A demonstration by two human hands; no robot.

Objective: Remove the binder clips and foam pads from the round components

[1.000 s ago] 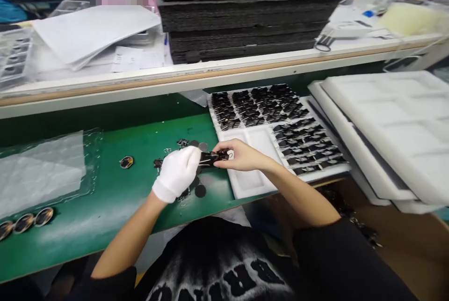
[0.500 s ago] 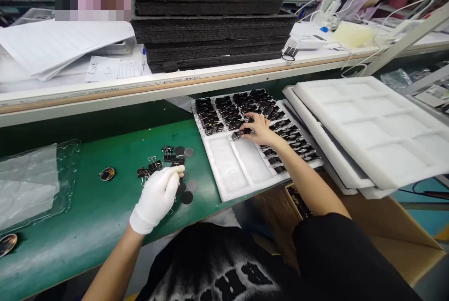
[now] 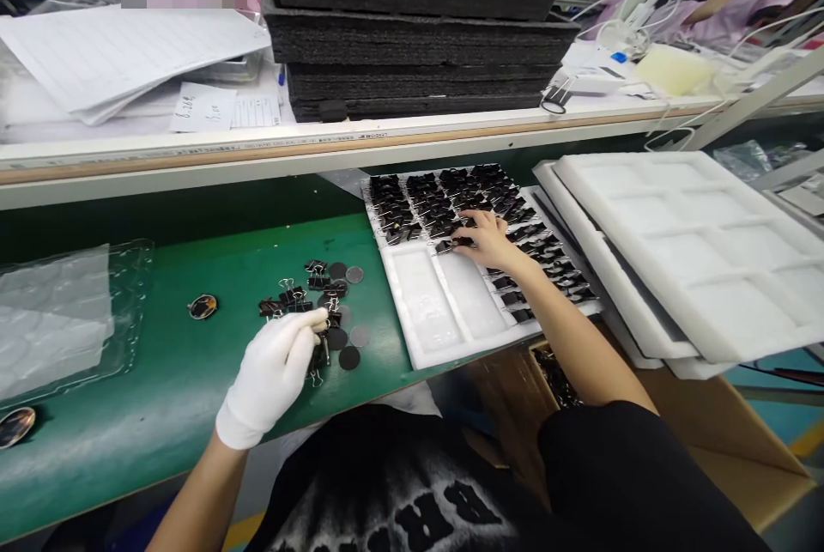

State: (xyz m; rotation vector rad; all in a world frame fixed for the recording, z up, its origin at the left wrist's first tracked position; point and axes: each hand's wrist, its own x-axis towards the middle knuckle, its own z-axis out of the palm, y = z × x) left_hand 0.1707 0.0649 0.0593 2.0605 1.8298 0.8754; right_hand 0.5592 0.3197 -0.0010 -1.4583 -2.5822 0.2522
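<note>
My left hand [image 3: 274, 367], in a white glove, pinches with thumb and fingers over a loose group of black binder clips [image 3: 296, 294]. What those fingers hold, if anything, cannot be made out. Dark and grey round discs [image 3: 349, 358] lie among and beside the clips. Over the white foam tray [image 3: 421, 354], my bare right hand [image 3: 487, 243] has its fingers closed round a black binder clip [image 3: 445, 247]. Rows of binder clips [image 3: 390, 196] fill the tray's far and right-hand compartments. Two near-left compartments hold no clips.
White foam trays [image 3: 682, 226] are stacked at the right. A clear plastic tray [image 3: 129, 312] and two shiny round pieces [image 3: 203, 306] lie on the green bench [image 3: 160, 415]. Behind runs a white shelf edge [image 3: 309, 148] bearing black foam sheets [image 3: 418, 45] and papers [image 3: 129, 63].
My left hand has drawn back slightly to the left, uncovering more clips and discs. My right hand stays at the same part of the tray with the clip. The view has shifted a little.
</note>
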